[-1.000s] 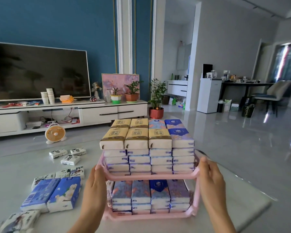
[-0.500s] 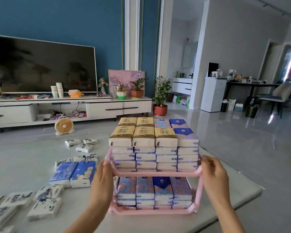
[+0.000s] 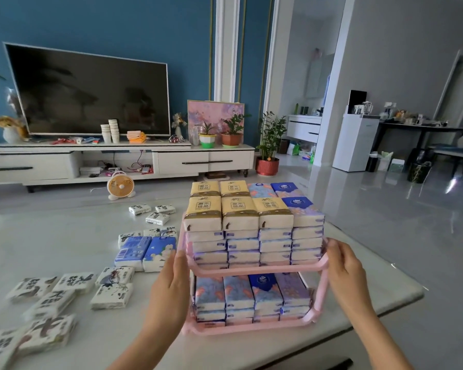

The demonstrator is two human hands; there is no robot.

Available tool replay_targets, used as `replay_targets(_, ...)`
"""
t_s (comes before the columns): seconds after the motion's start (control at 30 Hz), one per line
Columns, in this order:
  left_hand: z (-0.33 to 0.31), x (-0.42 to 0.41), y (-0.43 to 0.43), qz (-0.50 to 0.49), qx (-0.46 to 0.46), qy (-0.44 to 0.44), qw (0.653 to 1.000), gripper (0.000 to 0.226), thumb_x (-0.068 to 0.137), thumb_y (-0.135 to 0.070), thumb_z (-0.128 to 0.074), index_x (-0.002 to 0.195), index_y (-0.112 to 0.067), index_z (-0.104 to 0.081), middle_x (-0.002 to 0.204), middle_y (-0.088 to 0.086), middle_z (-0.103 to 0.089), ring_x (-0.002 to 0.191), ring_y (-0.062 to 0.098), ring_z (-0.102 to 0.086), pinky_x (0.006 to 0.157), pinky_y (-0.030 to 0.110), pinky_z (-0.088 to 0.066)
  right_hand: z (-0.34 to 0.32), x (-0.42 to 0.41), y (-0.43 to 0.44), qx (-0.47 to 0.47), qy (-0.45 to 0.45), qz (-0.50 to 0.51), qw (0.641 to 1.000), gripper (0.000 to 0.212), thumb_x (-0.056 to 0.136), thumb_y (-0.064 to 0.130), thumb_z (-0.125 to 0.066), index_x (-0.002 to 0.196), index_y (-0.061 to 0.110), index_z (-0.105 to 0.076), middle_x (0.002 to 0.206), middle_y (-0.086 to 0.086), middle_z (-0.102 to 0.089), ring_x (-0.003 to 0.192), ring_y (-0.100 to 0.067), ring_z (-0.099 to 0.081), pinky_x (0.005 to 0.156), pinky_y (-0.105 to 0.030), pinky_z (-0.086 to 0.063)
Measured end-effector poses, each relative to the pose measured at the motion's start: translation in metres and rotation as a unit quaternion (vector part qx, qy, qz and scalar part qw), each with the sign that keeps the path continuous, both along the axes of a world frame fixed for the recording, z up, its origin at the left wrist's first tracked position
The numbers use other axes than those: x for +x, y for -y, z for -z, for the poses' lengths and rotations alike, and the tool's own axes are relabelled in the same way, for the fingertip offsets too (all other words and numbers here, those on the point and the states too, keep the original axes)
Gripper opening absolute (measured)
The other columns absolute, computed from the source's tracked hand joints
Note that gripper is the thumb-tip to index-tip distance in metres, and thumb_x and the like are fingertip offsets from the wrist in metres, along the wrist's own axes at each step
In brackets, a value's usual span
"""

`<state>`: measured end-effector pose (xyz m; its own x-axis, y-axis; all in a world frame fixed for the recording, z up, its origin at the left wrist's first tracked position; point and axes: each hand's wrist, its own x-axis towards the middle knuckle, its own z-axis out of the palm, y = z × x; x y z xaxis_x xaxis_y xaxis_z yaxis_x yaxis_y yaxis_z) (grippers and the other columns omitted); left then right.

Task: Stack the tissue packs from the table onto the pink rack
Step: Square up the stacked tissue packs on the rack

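Loose white ink-print tissue packs (image 3: 62, 295) lie scattered on the left of the white table (image 3: 372, 289), with two blue packs (image 3: 145, 253) just beyond them. The left hand (image 3: 171, 287) presses with straight fingers against the left side of the pink rack (image 3: 259, 271); its thumb seems hidden. Both tiers hold stacked packs, with yellow-brown packs (image 3: 239, 212) on top. The right hand (image 3: 344, 271) curls its fingers round the upper tier's right corner.

Two-tier pink rack (image 3: 257, 270) upright on the table (image 3: 64, 236), both shelves full of tissue packs (image 3: 241, 214) (loose packs (image 3: 112, 296) leftward).
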<state>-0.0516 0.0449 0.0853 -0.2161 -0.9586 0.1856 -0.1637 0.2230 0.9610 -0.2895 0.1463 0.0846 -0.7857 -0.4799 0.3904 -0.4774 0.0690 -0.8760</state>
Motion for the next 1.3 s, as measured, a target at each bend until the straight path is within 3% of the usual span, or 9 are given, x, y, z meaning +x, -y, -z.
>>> replay_targets(0.17, -0.037, 0.015, -0.004, 0.028, -0.108, 0.003, 0.994, 0.067, 0.085, -0.055, -0.02, 0.147, -0.03, -0.014, 0.152, -0.016, -0.017, 0.139, 0.001, -0.014, 0.11, 0.02, -0.011, -0.039, 0.017, -0.01, -0.037, -0.064, 0.004, 0.997, 0.046, 0.097, 0.035, -0.042, 0.138, 0.013, -0.04, 0.142, -0.007, -0.044, 0.129, -0.021, -0.042, 0.102, -0.029, -0.031)
replay_targets(0.5, -0.056, 0.001, 0.003, 0.097, -0.114, 0.012, 0.989, 0.064, 0.087, -0.05, -0.025, 0.146, -0.025, -0.02, 0.149, -0.012, -0.026, 0.126, -0.007, -0.019, 0.103, 0.015, -0.014, -0.09, 0.035, 0.019, 0.111, -0.231, -0.106, 0.961, 0.056, 0.092, 0.048, -0.033, 0.142, 0.021, -0.034, 0.147, 0.004, -0.035, 0.125, -0.01, -0.04, 0.101, -0.025, -0.031)
replay_targets(0.63, -0.071, -0.001, 0.028, 0.024, -0.098, -0.014, 0.995, 0.057, 0.096, -0.045, -0.025, 0.145, -0.017, -0.025, 0.15, -0.002, -0.029, 0.137, 0.012, -0.026, 0.108, 0.026, -0.019, -0.109, 0.01, 0.029, 0.059, -0.147, -0.081, 0.984, 0.045, 0.097, 0.038, -0.038, 0.136, 0.016, -0.043, 0.143, -0.001, -0.043, 0.129, -0.015, -0.04, 0.1, -0.024, -0.028)
replay_targets(0.73, -0.088, -0.019, 0.059, 0.054, 0.088, -0.094, 0.99, 0.053, 0.098, -0.044, -0.029, 0.141, -0.014, -0.034, 0.146, 0.004, -0.037, 0.128, 0.018, -0.041, 0.107, 0.037, -0.031, -0.118, -0.013, 0.049, 0.104, 0.02, -0.121, 0.987, 0.048, 0.097, 0.043, -0.037, 0.136, 0.015, -0.042, 0.138, -0.002, -0.046, 0.126, -0.019, -0.043, 0.103, -0.03, -0.03)
replay_targets(0.8, -0.095, -0.03, 0.068, 0.097, 0.182, -0.132, 0.969, 0.049, 0.097, -0.048, -0.03, 0.124, -0.012, -0.05, 0.116, 0.007, -0.064, 0.09, 0.015, -0.065, 0.078, 0.032, -0.049, -0.115, -0.019, 0.058, 0.127, 0.167, -0.19, 0.959, 0.055, 0.093, 0.053, -0.038, 0.132, 0.014, -0.044, 0.121, -0.003, -0.059, 0.109, -0.021, -0.059, 0.097, -0.035, -0.043)
replay_targets(0.87, -0.096, -0.036, 0.071, 0.131, 0.185, -0.102, 0.969, 0.05, 0.097, -0.05, -0.028, 0.09, -0.012, -0.059, 0.064, 0.002, -0.07, 0.052, 0.013, -0.064, 0.059, 0.027, -0.048, -0.112, -0.021, 0.062, 0.137, 0.23, -0.242, 0.933, 0.056, 0.091, 0.057, -0.04, 0.119, 0.01, -0.056, 0.102, -0.009, -0.07, 0.086, -0.022, -0.068, 0.08, -0.033, -0.052)
replay_targets(1.0, -0.093, -0.045, 0.08, 0.118, 0.169, -0.075, 0.976, 0.052, 0.096, -0.051, -0.03, 0.068, -0.016, -0.057, 0.051, 0.001, -0.065, 0.061, 0.019, -0.059, 0.088, 0.036, -0.04, -0.105, -0.026, 0.064, 0.14, 0.255, -0.287, 0.913, 0.05, 0.091, 0.057, -0.039, 0.091, 0.015, -0.066, 0.085, -0.011, -0.073, 0.065, -0.019, -0.07, 0.057, -0.025, -0.055)
replay_targets(1.13, -0.091, -0.045, 0.079, 0.123, 0.155, -0.052, 0.979, 0.051, 0.096, -0.051, -0.03, 0.069, -0.016, -0.056, 0.049, 0.0, -0.064, 0.06, 0.018, -0.058, 0.079, 0.033, -0.043, -0.104, -0.03, 0.065, 0.138, 0.256, -0.304, 0.907, 0.05, 0.091, 0.057, -0.039, 0.091, 0.014, -0.065, 0.081, -0.01, -0.073, 0.061, -0.018, -0.069, 0.052, -0.023, -0.054)
replay_targets(1.3, -0.093, -0.05, 0.085, 0.116, 0.167, -0.057, 0.977, 0.051, 0.094, -0.055, -0.031, 0.07, -0.017, -0.056, 0.051, 0.001, -0.064, 0.06, 0.019, -0.06, 0.093, 0.037, -0.044, -0.107, -0.027, 0.064, 0.149, 0.252, -0.295, 0.91, 0.052, 0.089, 0.06, -0.04, 0.091, 0.014, -0.066, 0.085, -0.01, -0.073, 0.064, -0.019, -0.069, 0.064, -0.027, -0.053)
